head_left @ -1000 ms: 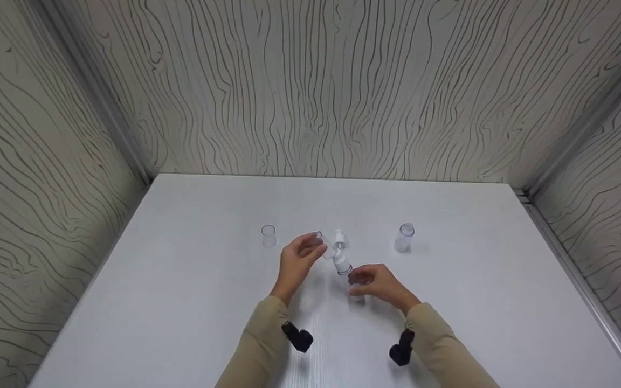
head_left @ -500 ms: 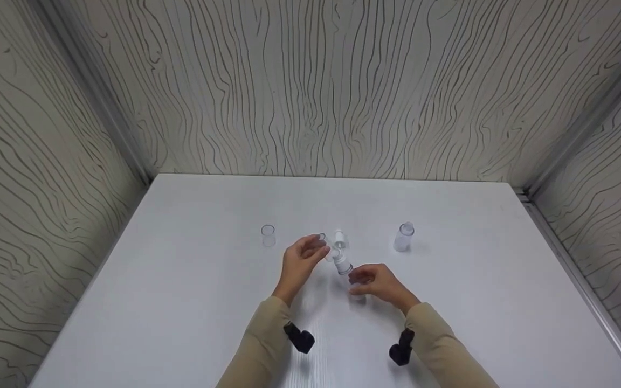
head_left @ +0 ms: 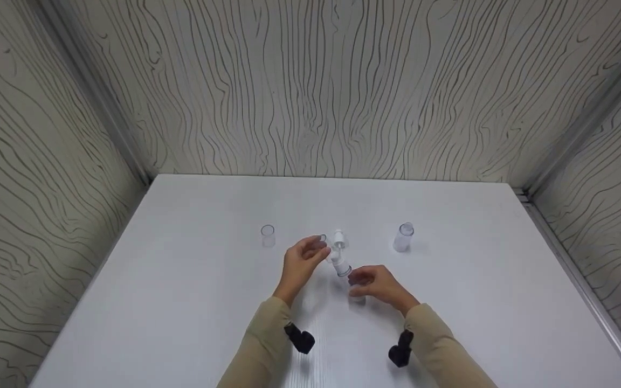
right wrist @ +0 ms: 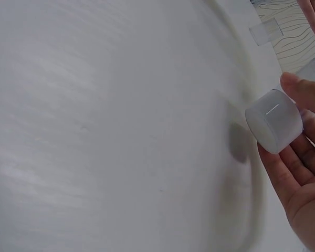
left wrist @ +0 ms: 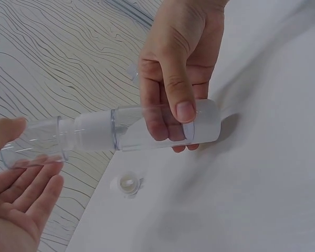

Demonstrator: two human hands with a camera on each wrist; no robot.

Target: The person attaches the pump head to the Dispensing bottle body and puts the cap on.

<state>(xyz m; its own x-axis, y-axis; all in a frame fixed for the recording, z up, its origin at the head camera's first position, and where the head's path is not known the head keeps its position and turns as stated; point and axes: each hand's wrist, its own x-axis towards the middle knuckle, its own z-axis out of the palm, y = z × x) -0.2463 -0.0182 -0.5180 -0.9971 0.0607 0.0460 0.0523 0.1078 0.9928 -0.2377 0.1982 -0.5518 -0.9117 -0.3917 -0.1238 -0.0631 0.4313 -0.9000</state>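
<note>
In the head view my left hand [head_left: 299, 265] pinches a clear cap [left wrist: 31, 140] between thumb and fingers, at the neck end of a small clear pump bottle. The bottle's white collar [left wrist: 94, 131] reaches the cap's open rim in the left wrist view. My right hand [head_left: 376, 284] grips the bottle's clear body, its thumb [left wrist: 181, 100] across the tube. Beyond these fingers shows the frosted white base [right wrist: 274, 121], close above the table. The bottle is tilted, its neck toward my left hand.
A small white pump top [head_left: 339, 238] stands just beyond the hands. Farther left is a clear, open-rimmed cap [head_left: 268, 237]. A second clear bottle [head_left: 404, 238] stands to the right. Patterned walls [head_left: 310, 97] enclose the white table [head_left: 181, 302] at the back and sides.
My left hand has shifted slightly right and toward me, bringing the clear cap closer over the bottle's neck. My right hand has barely moved and still grips the bottle.
</note>
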